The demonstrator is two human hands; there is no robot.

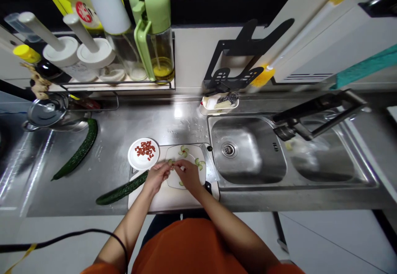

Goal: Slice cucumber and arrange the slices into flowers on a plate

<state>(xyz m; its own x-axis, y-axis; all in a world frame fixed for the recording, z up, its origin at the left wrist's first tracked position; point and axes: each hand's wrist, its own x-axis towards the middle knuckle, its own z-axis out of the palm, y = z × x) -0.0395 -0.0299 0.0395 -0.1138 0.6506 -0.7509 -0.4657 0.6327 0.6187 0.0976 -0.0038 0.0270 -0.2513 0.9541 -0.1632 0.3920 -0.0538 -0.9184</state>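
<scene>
Both my hands meet over a white squarish plate (172, 153), fingertips pinched close together. Between them shows a small green cucumber slice (170, 163); my left hand (157, 176) is closed on it. My right hand (187, 175) is also pinched, but what lies in its fingers is hidden. Fanned cucumber slices (183, 151) sit on the plate in small groups, one partly covered by my right hand. Under the plate is a cutting board (173, 201). By my left wrist lies a cucumber (122, 192). A round white plate (132, 158) holds chopped red bits (145, 150).
A knife (211, 165) lies along the board's right side, beside the double sink (248, 150) with its black faucet (305, 118). Another cucumber (79, 152) rests at left. Behind stand an oil jug (151, 30), seasoning jars (66, 56) and a sponge holder (220, 104).
</scene>
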